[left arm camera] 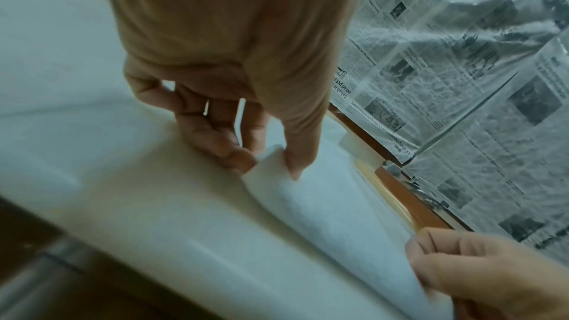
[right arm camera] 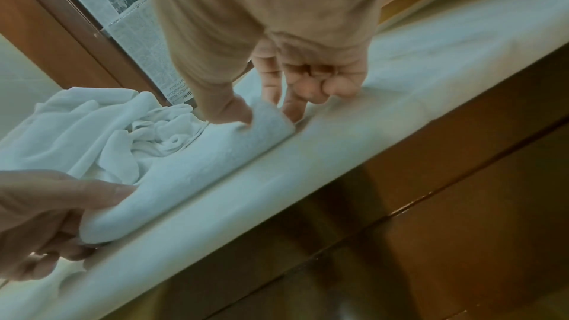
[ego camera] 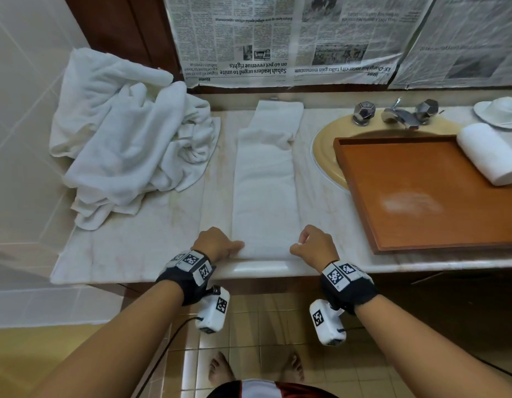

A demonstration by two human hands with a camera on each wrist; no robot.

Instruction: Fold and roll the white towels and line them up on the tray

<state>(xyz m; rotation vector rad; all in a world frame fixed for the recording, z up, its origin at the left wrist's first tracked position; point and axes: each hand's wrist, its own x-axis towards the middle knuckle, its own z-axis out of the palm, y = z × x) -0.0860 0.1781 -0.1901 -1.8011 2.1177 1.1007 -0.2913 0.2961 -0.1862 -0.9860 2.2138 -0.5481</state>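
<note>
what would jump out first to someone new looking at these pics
The long folded towel down the middle of the counter, its near corners pinched by the left hand and right hand. Then the heap of loose towels at the left, and the wooden tray over the sink with one rolled towel.

Head view looks down from above; both close wrist views share the towel's (ego camera: 264, 196) near edge.

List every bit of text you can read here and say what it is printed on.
"Sabah leaders urged to unite" – upside-down newspaper sheets on the wall
"on 40 pct revenue rights" – same sheet
"Home" – same sheet
"KK-Chongchun sister-city talks gain momentum" – neighbouring page, second word uncertain
Body columns: too small.
Black-and-white square wrist markers: patterns, no words.
</note>
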